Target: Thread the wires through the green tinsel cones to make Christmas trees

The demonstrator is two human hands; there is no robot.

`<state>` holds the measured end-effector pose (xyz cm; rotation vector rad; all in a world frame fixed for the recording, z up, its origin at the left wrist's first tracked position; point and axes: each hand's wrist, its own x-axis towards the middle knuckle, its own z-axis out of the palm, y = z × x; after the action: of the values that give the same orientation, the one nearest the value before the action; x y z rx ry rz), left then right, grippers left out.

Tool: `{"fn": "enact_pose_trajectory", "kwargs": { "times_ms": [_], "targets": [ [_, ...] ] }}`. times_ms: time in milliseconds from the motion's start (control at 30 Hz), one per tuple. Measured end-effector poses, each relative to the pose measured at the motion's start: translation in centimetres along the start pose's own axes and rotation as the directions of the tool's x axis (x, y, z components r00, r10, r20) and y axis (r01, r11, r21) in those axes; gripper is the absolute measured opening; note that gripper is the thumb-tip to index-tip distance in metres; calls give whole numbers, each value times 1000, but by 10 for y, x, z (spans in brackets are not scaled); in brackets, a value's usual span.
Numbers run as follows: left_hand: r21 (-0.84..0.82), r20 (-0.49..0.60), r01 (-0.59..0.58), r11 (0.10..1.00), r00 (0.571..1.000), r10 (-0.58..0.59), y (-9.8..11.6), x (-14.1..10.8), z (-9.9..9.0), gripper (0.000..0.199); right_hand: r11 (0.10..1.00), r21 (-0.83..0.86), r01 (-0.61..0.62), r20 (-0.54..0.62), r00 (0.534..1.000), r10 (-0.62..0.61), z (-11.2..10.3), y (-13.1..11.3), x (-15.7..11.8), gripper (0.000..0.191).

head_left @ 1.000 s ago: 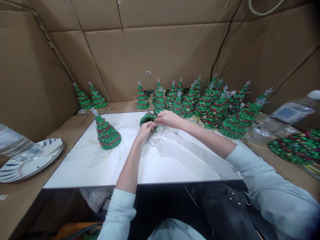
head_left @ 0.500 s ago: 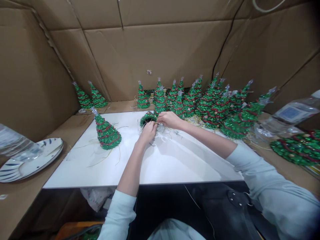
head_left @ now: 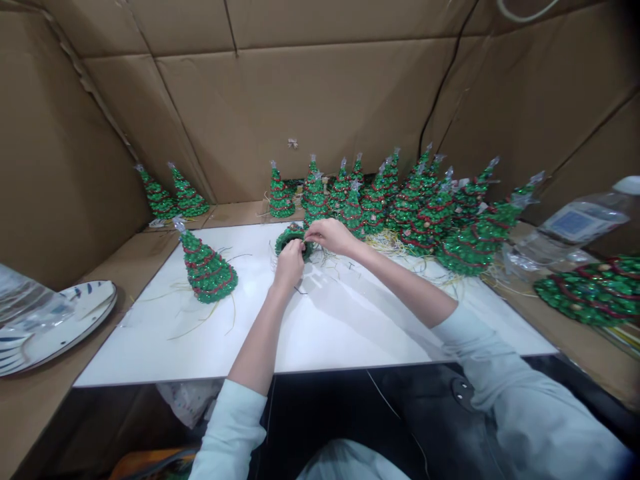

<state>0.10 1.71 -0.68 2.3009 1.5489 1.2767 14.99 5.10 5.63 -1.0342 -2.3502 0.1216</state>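
1. Cardboard walls (head_left: pixel 325 93), brown: enclosing the bench at back and sides; one black cord (head_left: pixel 443 100) running down the rear right.
2. White board (head_left: pixel 350 333), one: the work surface, edged by cardboard.
3. Plate (head_left: pixel 95 310), one, blue-marked: left edge; one clear bottle (head_left: pixel 25 297) above it, partly out of view.
4. Labelled bottle (head_left: pixel 575 227), one, clear, white cap: right side, beyond the lying tree (head_left: pixel 590 293), one, cut by the view's edge.
5. Leaning tree (head_left: pixel 473 243), one: right of the rear trees (head_left: pixel 375 207), green with red garland, at least ten; overlap prevents an exact count.
6. Pair of trees (head_left: pixel 187 193), two: rear left corner.
7. Standing tree (head_left: pixel 207 267), one: left part of the board, over loose yellow strands.
8. Tipped tree (head_left: pixel 293 235), one: mid-board, toward the back, open base facing the person; its opening partly hidden by the left hand.
9. Left hand (head_left: pixel 290 263), one: fingers curled at the tipped tree's near rim; grip cannot be told.
10. Right hand (head_left: pixel 330 235), one: fingertips just beside the left's, at the rim's right; whether clamped on anything, too small to tell.
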Motion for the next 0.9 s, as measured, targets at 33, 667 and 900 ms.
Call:
{"fn": "enact_pose_trajectory", "kwargs": {
  "times_ms": [33,667,900],
  "targets": [
    [-46,-7,21,999,1000,-22,0,1,-1,23,996,84,-27,-75,997,34,3,-2,-3,17],
    [-539,-17,238,808,956,-293,-4,4,1,19,879,456,-143,-306,902,305,63,-43,-24,31],
    [-428,-27,236,872,961,-274,0,-1,2,24,855,478,-200,-268,894,359,59,-49,-26,29]
  ]
}}
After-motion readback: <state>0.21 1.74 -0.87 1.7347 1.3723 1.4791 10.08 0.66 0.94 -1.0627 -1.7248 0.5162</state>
